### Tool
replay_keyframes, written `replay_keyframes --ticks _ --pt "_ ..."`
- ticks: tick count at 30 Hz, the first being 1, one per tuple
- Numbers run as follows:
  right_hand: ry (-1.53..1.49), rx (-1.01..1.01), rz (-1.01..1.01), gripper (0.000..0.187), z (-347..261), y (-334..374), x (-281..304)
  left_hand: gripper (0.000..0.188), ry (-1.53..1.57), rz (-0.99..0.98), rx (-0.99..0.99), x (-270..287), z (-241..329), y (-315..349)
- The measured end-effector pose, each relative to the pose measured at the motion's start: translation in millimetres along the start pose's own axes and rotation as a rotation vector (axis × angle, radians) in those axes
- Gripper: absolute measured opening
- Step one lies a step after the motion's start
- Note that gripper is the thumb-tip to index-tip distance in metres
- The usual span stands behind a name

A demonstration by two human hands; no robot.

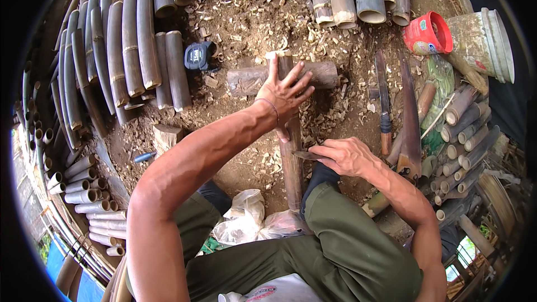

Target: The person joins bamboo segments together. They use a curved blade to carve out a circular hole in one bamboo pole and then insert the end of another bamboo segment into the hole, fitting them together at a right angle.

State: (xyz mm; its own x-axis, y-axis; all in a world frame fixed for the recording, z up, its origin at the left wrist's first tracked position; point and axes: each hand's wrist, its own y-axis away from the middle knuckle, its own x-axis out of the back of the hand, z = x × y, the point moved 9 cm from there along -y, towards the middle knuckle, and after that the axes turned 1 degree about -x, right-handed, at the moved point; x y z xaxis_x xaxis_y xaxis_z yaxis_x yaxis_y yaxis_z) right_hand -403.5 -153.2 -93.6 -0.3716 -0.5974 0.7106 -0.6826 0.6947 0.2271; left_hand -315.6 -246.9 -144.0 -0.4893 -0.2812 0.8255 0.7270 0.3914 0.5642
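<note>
A brown bamboo pole runs lengthwise before me, between my knees, its far part over a short crosswise log. My left hand lies over the pole's far part near the log, fingers spread, thumb pointing back along it. To the right of the pole, my right hand is closed around a knife; its handle is hidden in the fist. The short dark blade points left and meets or overlaps the pole's surface; whether it cuts in I cannot tell.
Shavings litter the dirt floor. Cut bamboo tubes lie in rows at left and far side; more are stacked right. A tape measure, long knife, saw, red tub, bucket and plastic bag lie around.
</note>
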Motion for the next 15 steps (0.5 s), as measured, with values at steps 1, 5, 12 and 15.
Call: replay_keyframes --ticks 1,5,12,15 --pt "0.004 0.003 0.003 0.028 -0.7 -2.9 -0.8 0.143 0.010 0.002 0.002 -1.5 0.3 -0.7" --pt "0.015 0.003 0.028 0.030 2.5 -9.7 0.1 0.141 0.011 0.009 0.009 -0.7 1.3 -1.8" --pt "0.100 -0.049 0.003 0.028 -2.2 -9.3 -0.1 0.135 0.002 0.020 0.025 -0.2 1.5 -0.5" --pt "0.256 -0.201 -0.109 0.026 11.8 4.1 3.8 0.132 0.001 0.029 0.027 0.5 0.1 0.6"
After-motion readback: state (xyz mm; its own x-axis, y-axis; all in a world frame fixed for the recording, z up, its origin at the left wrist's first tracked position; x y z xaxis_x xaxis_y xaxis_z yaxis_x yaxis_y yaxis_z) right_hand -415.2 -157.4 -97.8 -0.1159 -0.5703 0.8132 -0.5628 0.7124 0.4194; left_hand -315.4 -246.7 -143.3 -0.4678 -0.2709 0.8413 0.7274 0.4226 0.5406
